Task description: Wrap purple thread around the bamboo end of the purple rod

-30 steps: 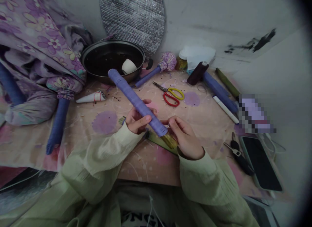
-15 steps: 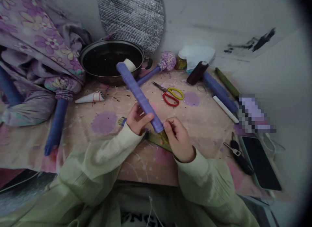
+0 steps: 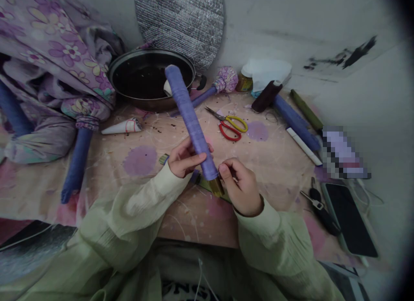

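My left hand (image 3: 184, 160) grips a long purple-wrapped bundle (image 3: 189, 120), thumb across its front. The bundle tilts up and away to the left, its far end over the pan's rim. From its near end sticks a short greenish-brown stub (image 3: 216, 186), like bundled stalks. Close to that end, my right hand (image 3: 239, 182) is closed in a pinch at the wrapping's lower edge; whatever lies between the fingertips is too small to make out. Beneath the hands a flat green piece (image 3: 204, 183) lies on the table, partly covered.
Behind stand a black pan (image 3: 142, 100) and a silvery round mat (image 3: 181, 25). Scissors (image 3: 228, 123), a dark thread spool (image 3: 267, 96), a jar (image 3: 245, 82), a white cone (image 3: 123, 126), keys (image 3: 318, 206) and a phone (image 3: 351, 219) lie around. Floral cloth (image 3: 51, 46) fills the left.
The purple bundle has turned about its length and now stands steeper, its near end showing more of the stub. My right fingers have come slightly away from the wrapping.
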Motion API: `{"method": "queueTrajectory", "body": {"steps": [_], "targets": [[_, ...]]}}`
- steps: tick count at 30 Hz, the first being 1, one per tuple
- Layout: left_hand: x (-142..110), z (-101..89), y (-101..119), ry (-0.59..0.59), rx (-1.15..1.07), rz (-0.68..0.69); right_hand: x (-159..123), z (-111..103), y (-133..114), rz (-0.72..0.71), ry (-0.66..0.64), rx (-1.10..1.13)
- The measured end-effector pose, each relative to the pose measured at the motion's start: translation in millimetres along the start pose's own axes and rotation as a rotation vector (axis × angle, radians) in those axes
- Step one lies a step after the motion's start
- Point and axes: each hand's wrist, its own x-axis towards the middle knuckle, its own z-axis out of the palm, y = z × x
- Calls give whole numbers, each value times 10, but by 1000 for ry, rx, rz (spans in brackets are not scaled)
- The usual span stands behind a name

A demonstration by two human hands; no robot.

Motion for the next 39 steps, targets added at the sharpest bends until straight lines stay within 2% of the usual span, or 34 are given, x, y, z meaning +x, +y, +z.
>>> {"method": "queueTrajectory", "body": {"steps": [9,12,17,20,26,32,39], "targets": [[93,-68,-174,111,169,194,5,-25,-26,81,-25,253],[71,-41,-152,140,147,152,7,-12,-8,117,-22,312],[26,-9,-36,71,4,-17,21,-7,11,164,-14,363],[12,-7,8,34,-43,-62,22,-8,2,152,-16,347],[-6,-18,21,-98,-140,-104,12,18,-9,176,-55,416],[86,-98,-6,-243,-166,-129,28,27,-30,220,-94,447],[60,57,-28,-152,-328,-101,22,85,-8,267,-114,474]]}}
